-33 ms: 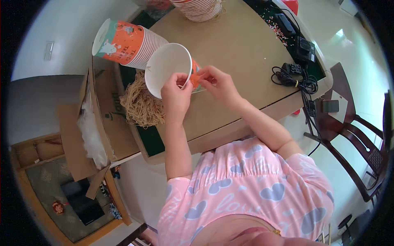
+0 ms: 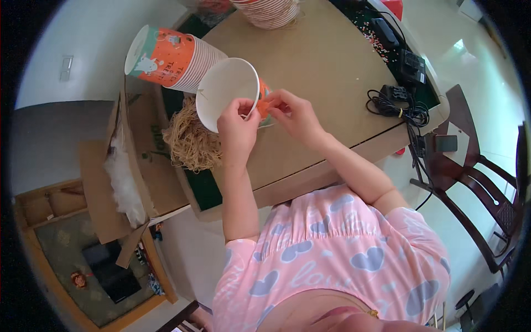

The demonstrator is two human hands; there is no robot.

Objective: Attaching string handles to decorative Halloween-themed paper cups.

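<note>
A white-lined paper bucket lies tilted on the table with its mouth toward me, orange print showing on its outer side. My left hand is closed on its rim, thumb and fingers pinching the edge. Just right of the rim, my right hand pinches a small orange piece against the bucket's outside; the fingers partly hide it. Left of the bucket lies a tangled bundle of tan strings. Behind it leans a stack of nested orange and green paper buckets.
Another stack of paper buckets stands at the table's far edge. Coiled black cables and adapters lie at the right, near scattered small beads. An open cardboard box stands left of the table. Dark wooden chair at far right.
</note>
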